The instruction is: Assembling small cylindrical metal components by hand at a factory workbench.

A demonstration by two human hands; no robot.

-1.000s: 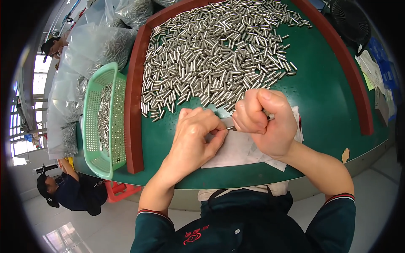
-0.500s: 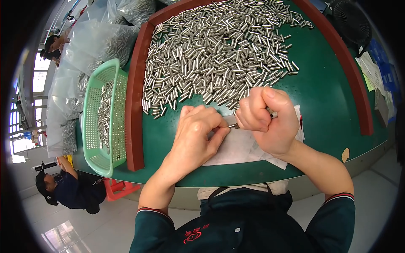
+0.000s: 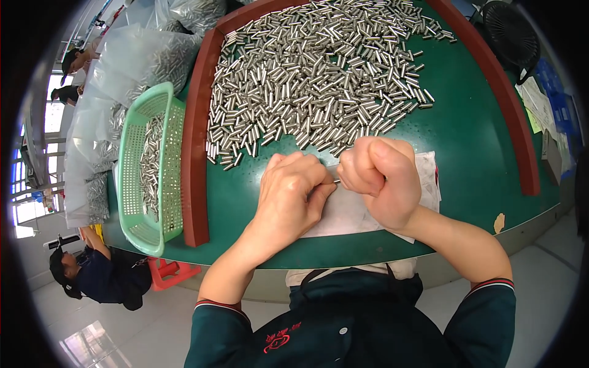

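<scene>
- Basket (image 3: 147, 178), holding pins, sits at 9 o'clock of the hands.
- Left hand (image 3: 291, 196) pinches one end of a pin (image 3: 336, 181).
- Pin lies left-right between the hands, above cloth (image 3: 350, 211).
- Right hand (image 3: 383, 178), clenched, grips its other end.
- Pin pile (image 3: 319, 73) on the table (image 3: 466, 153) lies at 12 o'clock.

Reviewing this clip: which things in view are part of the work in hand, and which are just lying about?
In use:
left hand and right hand, pinching a small metal piece between them
white cloth under the hands
heap of metal tubes
green basket holding tubes

Lying about:
plastic bags of tubes
black fan
papers
</scene>
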